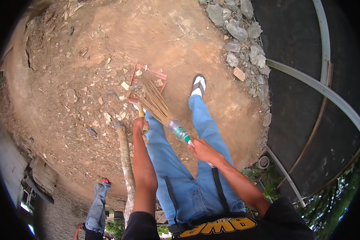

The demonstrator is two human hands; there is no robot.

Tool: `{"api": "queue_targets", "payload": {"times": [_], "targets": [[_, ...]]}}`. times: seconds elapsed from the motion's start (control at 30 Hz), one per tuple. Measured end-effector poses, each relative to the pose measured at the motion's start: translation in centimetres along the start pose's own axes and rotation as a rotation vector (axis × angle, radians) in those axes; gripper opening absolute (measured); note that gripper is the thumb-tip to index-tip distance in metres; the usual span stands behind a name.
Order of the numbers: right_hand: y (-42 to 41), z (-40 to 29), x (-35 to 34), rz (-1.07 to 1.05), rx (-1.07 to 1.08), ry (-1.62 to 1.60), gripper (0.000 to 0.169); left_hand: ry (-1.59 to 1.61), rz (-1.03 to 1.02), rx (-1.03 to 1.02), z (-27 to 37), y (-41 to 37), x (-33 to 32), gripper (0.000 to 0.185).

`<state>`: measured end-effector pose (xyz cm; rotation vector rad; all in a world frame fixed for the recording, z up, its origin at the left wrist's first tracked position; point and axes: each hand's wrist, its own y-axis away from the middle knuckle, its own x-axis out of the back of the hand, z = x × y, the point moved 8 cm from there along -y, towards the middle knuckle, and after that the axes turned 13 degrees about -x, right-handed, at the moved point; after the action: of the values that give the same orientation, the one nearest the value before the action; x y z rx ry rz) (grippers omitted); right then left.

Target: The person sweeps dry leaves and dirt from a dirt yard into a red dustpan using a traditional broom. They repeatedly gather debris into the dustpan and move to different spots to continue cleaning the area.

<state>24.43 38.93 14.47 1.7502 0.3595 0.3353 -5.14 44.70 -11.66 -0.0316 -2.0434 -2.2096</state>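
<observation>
My left hand (141, 124) is closed around the yellowish handle (141, 110) of a red dustpan (163, 83), whose shallow pan rests on or just above the dirt. Inside the pan lie some crumpled clear plastic (135, 89) and a few dry leaf pieces. A stick broom (156, 100) is gripped in my right hand (204, 151), near its green-and-clear plastic-wrapped neck (179, 130). The broom slants up and left, and its bristle tips reach over the dustpan, hiding part of it. Just left of the pan's rim lies a small yellow wrapper (125, 85).
Dry leaves and litter (100, 100) cover the bare ground to the left. Broken rocks (237, 31) line the right side, beside a dark sheet (291, 120) with metal bars (315, 93). A tree trunk (125, 162) stands by my left arm. Another person (96, 207) is at lower left.
</observation>
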Motion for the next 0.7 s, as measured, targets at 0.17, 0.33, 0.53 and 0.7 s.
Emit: {"api": "queue_targets", "payload": {"times": [0.17,0.33,0.53,0.7], "targets": [[6.8,1.3,4.5,0.132,0.058,0.138,0.037,-0.2,0.042,-0.122,-1.0,1.3,-0.8,0.014],[9.5,1.0,9.6,0.168,0.04,0.156,0.039,-0.082,-0.003,-0.126,-1.9,0.9,-0.6,0.015],[-0.6,1.3,10.6,0.382,0.0,0.027,0.036,-0.117,-0.018,-0.055,-1.9,0.2,-0.1,0.014],[-4.3,2.3,2.8,0.269,0.06,0.063,0.029,-0.111,0.012,-0.073,-1.3,0.6,-0.6,0.014]]}}
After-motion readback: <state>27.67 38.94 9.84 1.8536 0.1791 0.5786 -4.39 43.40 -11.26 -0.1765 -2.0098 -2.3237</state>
